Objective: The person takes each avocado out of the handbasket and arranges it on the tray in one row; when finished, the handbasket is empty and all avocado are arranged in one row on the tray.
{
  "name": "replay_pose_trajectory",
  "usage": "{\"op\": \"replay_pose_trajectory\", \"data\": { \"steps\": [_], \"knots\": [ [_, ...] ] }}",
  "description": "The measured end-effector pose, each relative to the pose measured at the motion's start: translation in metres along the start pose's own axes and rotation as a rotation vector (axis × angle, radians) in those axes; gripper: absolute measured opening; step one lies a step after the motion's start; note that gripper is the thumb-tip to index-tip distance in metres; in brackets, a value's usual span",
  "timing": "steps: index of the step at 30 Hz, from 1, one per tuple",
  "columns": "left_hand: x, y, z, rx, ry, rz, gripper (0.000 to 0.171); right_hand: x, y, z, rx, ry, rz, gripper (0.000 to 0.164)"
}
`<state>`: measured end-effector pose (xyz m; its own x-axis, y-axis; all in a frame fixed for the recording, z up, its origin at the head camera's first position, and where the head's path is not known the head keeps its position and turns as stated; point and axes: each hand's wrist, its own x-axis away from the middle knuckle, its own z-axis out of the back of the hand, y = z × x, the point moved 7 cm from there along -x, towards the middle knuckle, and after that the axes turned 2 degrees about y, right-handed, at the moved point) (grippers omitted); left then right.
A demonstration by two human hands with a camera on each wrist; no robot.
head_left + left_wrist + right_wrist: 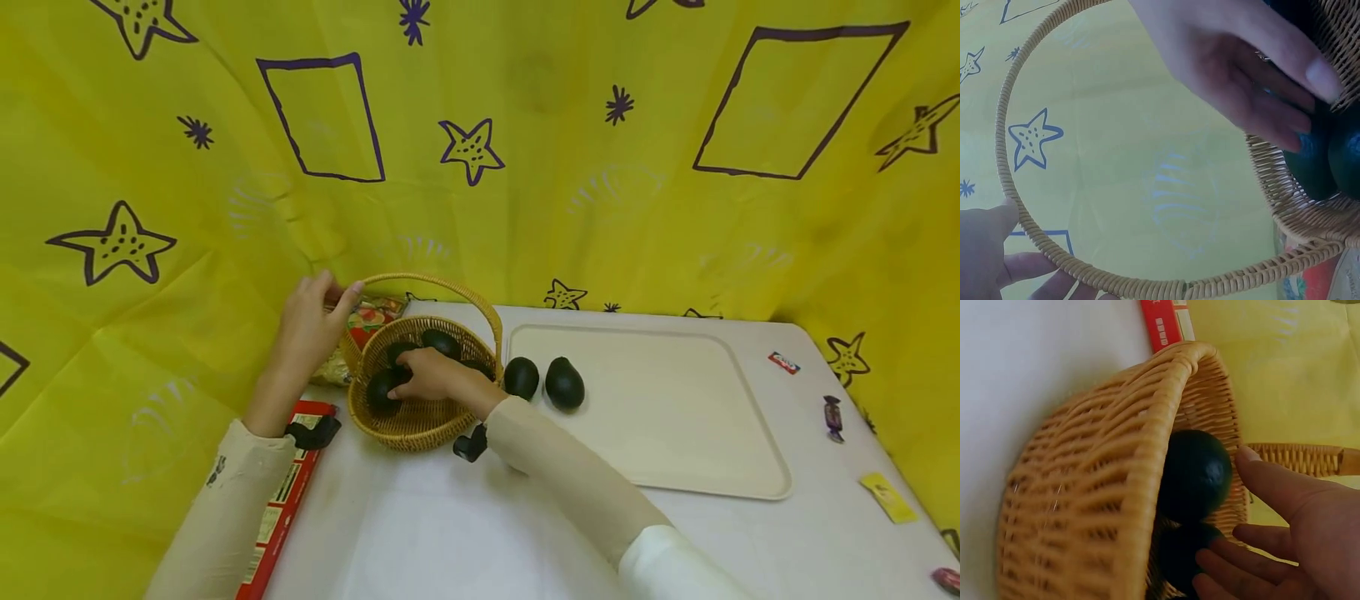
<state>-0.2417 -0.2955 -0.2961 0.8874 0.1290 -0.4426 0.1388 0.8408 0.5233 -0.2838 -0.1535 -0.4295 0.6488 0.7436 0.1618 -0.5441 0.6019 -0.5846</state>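
Probably firm and slippery, the avocados (441, 342) in the wicker basket (408, 437) suit cupping round their middles; the right hand (433, 377) reaches in, fingers loose, while the left hand (309, 323) grips the handle (480, 304).

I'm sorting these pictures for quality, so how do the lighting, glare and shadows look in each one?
Head view: bright, fairly even light, though the avocados look nearly black; left wrist view: hazy and washed out, the yellow curtain turned pale; right wrist view: a small glare spot on the upper avocado, the lower one sunk in shadow inside the basket.
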Motion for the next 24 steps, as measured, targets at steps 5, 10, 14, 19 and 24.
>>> {"op": "replay_pose_trajectory", "data": {
  "steps": [5,10,14,19,24],
  "knots": [
    [0.002,0.0,-0.001,0.007,-0.002,0.001,0.047,-0.011,-0.006,-0.013,0.002,-0.021,-0.041,0.075],
    [0.002,0.0,-0.001,0.012,0.002,-0.003,0.048,-0.017,-0.011,-0.024,0.111,-0.033,-0.051,0.079],
    [0.002,0.001,-0.002,0.015,-0.002,-0.001,0.049,-0.018,-0.015,-0.029,0.202,-0.028,-0.042,0.077],
    [0.001,0.001,-0.002,0.016,0.003,-0.001,0.047,-0.017,-0.023,-0.034,0.361,0.008,-0.004,0.068],
    [0.001,0.001,-0.002,0.015,0.015,-0.007,0.046,-0.017,-0.028,-0.036,0.419,0.042,0.017,0.055]
  ]
}}
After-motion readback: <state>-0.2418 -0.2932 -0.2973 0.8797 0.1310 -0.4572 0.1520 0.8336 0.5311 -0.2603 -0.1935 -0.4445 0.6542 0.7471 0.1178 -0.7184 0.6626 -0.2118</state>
